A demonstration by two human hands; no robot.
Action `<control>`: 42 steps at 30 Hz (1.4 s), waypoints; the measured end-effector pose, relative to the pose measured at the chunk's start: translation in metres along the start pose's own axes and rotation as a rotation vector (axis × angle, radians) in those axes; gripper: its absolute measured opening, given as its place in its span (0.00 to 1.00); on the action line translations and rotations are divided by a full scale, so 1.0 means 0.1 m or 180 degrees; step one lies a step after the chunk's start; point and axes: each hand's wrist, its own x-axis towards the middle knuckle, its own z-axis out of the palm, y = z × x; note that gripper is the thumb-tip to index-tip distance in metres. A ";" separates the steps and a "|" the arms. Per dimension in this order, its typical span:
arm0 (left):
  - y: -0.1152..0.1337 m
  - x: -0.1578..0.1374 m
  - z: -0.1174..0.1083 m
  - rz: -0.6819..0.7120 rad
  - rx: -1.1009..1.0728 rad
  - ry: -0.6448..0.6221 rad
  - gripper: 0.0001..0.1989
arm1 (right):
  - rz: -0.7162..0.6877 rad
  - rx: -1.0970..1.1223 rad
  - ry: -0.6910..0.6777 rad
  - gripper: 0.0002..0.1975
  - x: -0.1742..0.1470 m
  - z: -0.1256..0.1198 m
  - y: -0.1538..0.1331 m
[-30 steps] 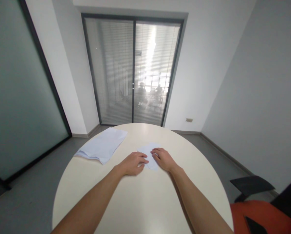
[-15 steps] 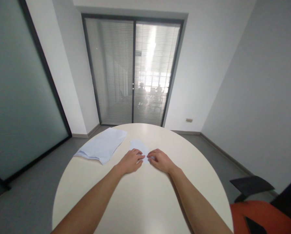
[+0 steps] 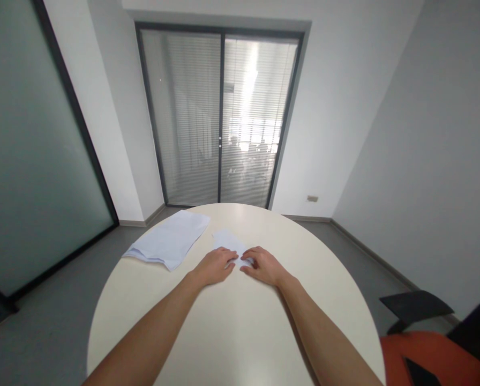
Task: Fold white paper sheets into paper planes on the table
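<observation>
A small piece of white paper (image 3: 226, 239) lies on the round table, partly covered by my fingers. My left hand (image 3: 216, 266) grips its left side, with curled fingers on top and the thumb at the near edge. From the right, my right hand (image 3: 263, 266) pinches the paper's other side between bent fingers and thumb. The fingertips of both hands nearly meet over the middle of the sheet. How the paper is folded underneath them is hidden.
A stack of larger white sheets (image 3: 170, 238) rests at the table's far left. The cream round table (image 3: 232, 332) fills the foreground. An orange chair (image 3: 436, 356) with a black armrest (image 3: 415, 310) stands at the right. Beyond are glass doors with blinds (image 3: 219, 118).
The small paper has shifted and turned slightly, with its far corner looking more pointed. My fingertips have moved a little on it; the sheet stack stays where it was.
</observation>
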 end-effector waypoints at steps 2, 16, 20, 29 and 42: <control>0.01 0.00 -0.01 -0.0021 -0.0002 -0.0023 0.16 | 0.0010 0.0006 0.0002 0.15 0.00 0.00 0.00; -0.03 0.00 0.02 0.0118 0.0023 0.0026 0.11 | 0.0104 0.0148 -0.0039 0.11 0.02 0.00 -0.02; -0.03 0.00 0.03 0.0098 0.0009 0.0056 0.10 | 0.0111 0.0141 -0.0034 0.10 0.02 0.00 -0.03; -0.01 0.02 0.09 -0.0248 0.0107 0.0103 0.08 | 0.0140 0.0051 -0.0064 0.12 0.04 -0.03 -0.08; 0.13 0.08 0.07 -0.0664 0.0393 0.0159 0.08 | 0.0126 0.0006 -0.0068 0.10 0.05 -0.01 -0.10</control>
